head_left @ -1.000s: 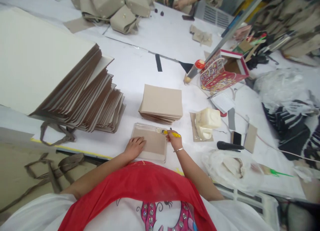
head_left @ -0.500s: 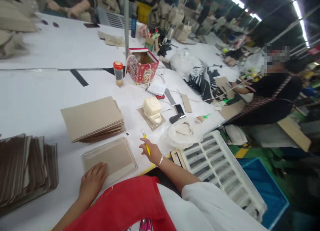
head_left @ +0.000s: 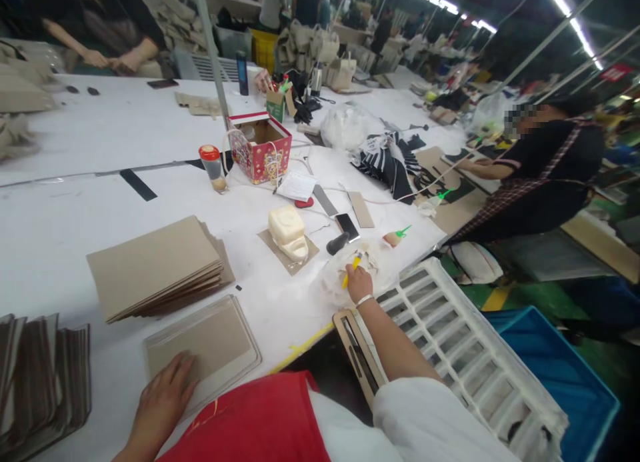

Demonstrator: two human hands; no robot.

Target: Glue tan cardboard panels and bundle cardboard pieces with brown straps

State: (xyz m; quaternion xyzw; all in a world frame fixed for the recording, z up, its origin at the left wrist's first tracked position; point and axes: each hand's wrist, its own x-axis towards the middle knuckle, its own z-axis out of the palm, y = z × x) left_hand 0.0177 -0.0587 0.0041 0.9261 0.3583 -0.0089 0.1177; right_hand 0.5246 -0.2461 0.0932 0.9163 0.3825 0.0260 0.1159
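My left hand lies flat, fingers out, on a grey-brown board with a clear sheet at the table's front edge. My right hand is closed around a slim yellow pen-like tool, whose exact kind I cannot make out. That hand is over a crumpled clear plastic bag with pale scraps in it; whether it touches the bag I cannot tell. Behind the bag lie a dark rounded object and a phone. Left of them, a cream plastic container sits on a small board.
A stack of brown boards and upright dark-edged panels stand at left. Further back are a red-lidded jar and a red patterned box. A white slatted rack and blue bin flank my right. Co-workers sit or stand across and at right.
My right hand has moved right, from near the clear sheet to over the plastic bag, carrying the yellow tool. My left hand stays on the board. The camera view has shifted.
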